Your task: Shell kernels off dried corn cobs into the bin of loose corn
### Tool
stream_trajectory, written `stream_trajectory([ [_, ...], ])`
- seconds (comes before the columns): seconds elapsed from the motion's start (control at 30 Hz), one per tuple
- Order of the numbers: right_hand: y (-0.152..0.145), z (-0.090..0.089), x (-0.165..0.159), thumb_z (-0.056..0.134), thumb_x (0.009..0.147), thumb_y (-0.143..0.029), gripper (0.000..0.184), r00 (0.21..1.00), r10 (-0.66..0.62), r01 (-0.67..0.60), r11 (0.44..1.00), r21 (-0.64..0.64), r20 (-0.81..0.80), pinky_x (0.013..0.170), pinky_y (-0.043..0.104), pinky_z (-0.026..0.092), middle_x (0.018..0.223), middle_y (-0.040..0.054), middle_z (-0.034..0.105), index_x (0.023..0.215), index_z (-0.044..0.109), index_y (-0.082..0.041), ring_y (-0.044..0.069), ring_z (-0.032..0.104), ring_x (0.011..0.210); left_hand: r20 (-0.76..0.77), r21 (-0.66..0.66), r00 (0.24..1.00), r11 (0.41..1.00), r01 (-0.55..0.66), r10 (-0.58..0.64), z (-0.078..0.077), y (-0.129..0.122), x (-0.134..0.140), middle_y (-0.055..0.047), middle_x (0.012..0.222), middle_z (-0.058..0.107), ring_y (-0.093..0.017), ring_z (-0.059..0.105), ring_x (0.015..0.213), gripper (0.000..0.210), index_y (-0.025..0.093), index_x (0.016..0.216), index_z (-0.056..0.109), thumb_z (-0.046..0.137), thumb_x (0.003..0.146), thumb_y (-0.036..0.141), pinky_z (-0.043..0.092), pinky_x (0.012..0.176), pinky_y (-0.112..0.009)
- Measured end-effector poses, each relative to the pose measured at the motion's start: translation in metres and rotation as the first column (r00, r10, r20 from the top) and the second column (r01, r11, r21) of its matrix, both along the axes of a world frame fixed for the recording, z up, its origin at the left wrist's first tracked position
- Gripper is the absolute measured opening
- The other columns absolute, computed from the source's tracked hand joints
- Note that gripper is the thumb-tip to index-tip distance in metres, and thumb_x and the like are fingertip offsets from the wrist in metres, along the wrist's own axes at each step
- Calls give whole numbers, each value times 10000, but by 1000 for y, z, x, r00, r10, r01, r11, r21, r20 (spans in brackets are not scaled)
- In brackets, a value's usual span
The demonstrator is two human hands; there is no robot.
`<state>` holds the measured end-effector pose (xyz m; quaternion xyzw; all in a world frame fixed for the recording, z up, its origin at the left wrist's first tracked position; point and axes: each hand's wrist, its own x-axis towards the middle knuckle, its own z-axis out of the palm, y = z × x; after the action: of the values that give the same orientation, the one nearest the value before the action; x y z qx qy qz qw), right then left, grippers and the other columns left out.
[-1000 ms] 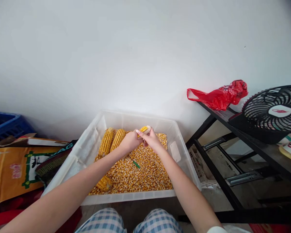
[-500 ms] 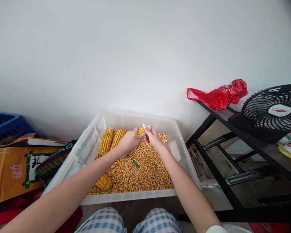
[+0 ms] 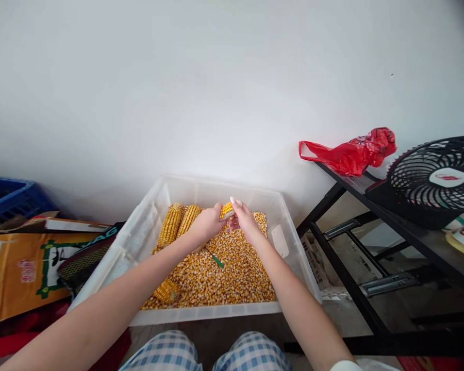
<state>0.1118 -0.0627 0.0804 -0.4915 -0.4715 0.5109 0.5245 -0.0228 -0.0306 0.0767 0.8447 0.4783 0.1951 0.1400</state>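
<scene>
Between my two hands is a corn cob (image 3: 227, 210), part yellow with kernels and pale at its far end. My left hand (image 3: 209, 222) is wrapped round its near end. The fingers of my right hand (image 3: 244, 219) close on the far end, thumb on top. Below them, a translucent plastic bin (image 3: 216, 312) holds a bed of loose corn kernels (image 3: 232, 283). Two whole corn cobs (image 3: 170, 225) lie side by side at the bin's left, and another cob (image 3: 166, 291) rests at the front left. A thin green-handled tool (image 3: 217, 261) lies on the kernels.
At the right stands a black metal-framed table (image 3: 355, 188) bearing a red plastic bag (image 3: 351, 154) and a black fan (image 3: 436, 178). On the left are a cardboard box (image 3: 15, 273) and a blue crate (image 3: 15, 198). A white wall (image 3: 224, 93) rises behind the bin.
The view has shifted very slightly. My right thumb has moved a little on the cob, and both hands keep their grip over the bin.
</scene>
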Motion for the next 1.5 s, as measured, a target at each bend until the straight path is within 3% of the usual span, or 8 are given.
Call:
stream_trajectory([
  [0.27, 0, 2, 7, 471, 769, -622, 427, 984, 161, -160, 987, 20, -77, 415, 214, 473, 578, -53, 537, 894, 458, -214, 79, 511, 434, 26, -23, 1000, 1000, -12, 13, 4, 2, -2, -81, 772, 668, -226, 643, 714, 212, 176, 879, 483, 453, 804, 372, 369, 549, -251],
  [0.5, -1, -4, -7, 630, 688, -541, 417, 997, -72, 69, 994, 80, 39, 348, 171, 396, 501, -104, 452, 832, 418, -213, 45, 400, 356, -27, 25, 1000, 1000, 5, -5, 1, -4, 0, -113, 791, 674, -250, 647, 737, 257, 159, 954, 475, 420, 819, 371, 371, 555, -266],
  [0.7, -2, -1, 3, 604, 734, -487, 354, 993, 118, -119, 981, 151, 18, 411, 183, 440, 554, -97, 471, 883, 428, -219, 46, 434, 408, 151, -90, 988, 995, 37, -23, 4, 4, -3, -82, 789, 666, -216, 635, 725, 231, 173, 830, 495, 465, 785, 397, 393, 575, -253],
  [0.8, -6, 5, 5, 597, 738, -492, 374, 984, 179, -180, 976, 123, 17, 410, 193, 457, 604, -76, 497, 947, 437, -227, 69, 486, 471, 149, -57, 989, 998, 14, -5, 5, 4, -4, -84, 783, 663, -225, 633, 725, 226, 171, 844, 499, 475, 777, 386, 393, 575, -262],
  [1.03, -2, -3, -6, 659, 680, -509, 456, 993, -75, 65, 992, 106, 94, 288, 156, 306, 635, -97, 455, 902, 369, -236, 30, 377, 374, 215, -86, 972, 989, 121, -100, -2, -5, 5, -80, 827, 660, -213, 639, 769, 103, 182, 855, 453, 450, 767, 235, 424, 637, -266],
  [1.23, -1, -1, 7, 628, 722, -478, 399, 990, 100, -115, 982, 152, 101, 328, 169, 349, 645, -90, 480, 913, 373, -239, 43, 434, 397, 367, -139, 921, 971, 196, -134, -1, 3, 2, -52, 785, 621, -204, 624, 738, 144, 192, 821, 391, 474, 750, 286, 440, 620, -271],
  [1.4, -5, 10, 15, 584, 735, -535, 410, 966, 226, -235, 970, 61, 125, 354, 180, 403, 708, -48, 547, 973, 420, -243, 95, 562, 501, 192, -88, 973, 985, 151, -132, 5, 2, -3, -63, 764, 636, -211, 625, 698, 178, 181, 886, 419, 442, 788, 327, 420, 585, -271],
  [1.5, -2, 9, 12, 542, 734, -597, 413, 984, 67, -73, 997, 36, 165, 321, 163, 350, 626, -47, 516, 872, 472, -213, 78, 507, 449, 8, -11, 995, 995, 103, -103, 3, -2, -1, -104, 786, 656, -244, 636, 725, 237, 158, 977, 437, 415, 802, 317, 414, 602, -289],
])
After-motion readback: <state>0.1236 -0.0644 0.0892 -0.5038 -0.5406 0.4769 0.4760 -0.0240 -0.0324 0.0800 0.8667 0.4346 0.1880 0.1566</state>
